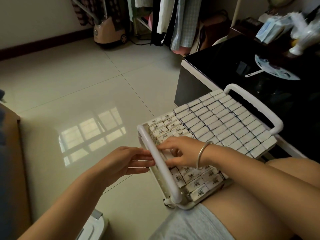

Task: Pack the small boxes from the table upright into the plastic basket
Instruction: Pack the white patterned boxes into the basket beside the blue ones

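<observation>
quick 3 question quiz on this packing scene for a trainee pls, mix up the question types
1. True or false: the basket stands on the floor.
2. Which hand wears the bangle? A) left hand B) right hand
3. Fill in: the left hand lies ___ the basket's walls (inside/outside).

Key: 1 false; 2 B; 3 outside
</observation>
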Demonstrator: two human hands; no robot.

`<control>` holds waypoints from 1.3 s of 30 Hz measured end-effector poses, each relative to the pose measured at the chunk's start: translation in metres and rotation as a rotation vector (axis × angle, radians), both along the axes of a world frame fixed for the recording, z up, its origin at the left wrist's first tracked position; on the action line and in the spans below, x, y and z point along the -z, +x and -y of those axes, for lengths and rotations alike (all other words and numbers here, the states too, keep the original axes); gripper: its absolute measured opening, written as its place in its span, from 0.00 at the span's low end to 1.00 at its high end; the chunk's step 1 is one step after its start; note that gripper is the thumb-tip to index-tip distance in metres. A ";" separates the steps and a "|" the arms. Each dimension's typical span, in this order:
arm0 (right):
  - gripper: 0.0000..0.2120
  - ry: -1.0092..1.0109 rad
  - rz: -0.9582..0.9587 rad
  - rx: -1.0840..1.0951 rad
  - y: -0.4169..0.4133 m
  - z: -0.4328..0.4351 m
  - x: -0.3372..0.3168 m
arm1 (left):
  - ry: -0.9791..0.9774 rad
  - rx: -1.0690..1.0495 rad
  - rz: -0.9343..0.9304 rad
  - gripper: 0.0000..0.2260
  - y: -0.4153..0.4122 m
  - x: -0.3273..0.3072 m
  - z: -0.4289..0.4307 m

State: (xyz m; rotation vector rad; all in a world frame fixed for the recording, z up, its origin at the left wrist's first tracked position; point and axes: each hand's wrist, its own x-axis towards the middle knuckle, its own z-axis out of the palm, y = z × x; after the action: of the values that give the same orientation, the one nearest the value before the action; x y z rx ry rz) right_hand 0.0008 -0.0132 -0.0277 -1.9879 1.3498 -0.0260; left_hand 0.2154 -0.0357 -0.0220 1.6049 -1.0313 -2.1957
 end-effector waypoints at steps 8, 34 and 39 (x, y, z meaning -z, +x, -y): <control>0.12 -0.144 0.059 0.094 0.000 -0.003 0.027 | -0.054 0.063 0.057 0.11 -0.002 -0.004 -0.006; 0.08 -0.434 -0.104 1.279 -0.305 -0.152 -0.039 | -0.556 0.690 -0.208 0.07 -0.420 -0.057 -0.072; 0.12 -0.404 -0.167 1.449 -0.389 -0.222 -0.020 | -0.617 0.825 -0.188 0.09 -0.535 -0.042 -0.107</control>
State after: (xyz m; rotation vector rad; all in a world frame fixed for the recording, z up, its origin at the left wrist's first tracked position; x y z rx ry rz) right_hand -0.3885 0.2090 -0.0078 -0.8511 2.7412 -0.8464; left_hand -0.3198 0.0710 0.0199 0.7374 -2.3001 -2.0139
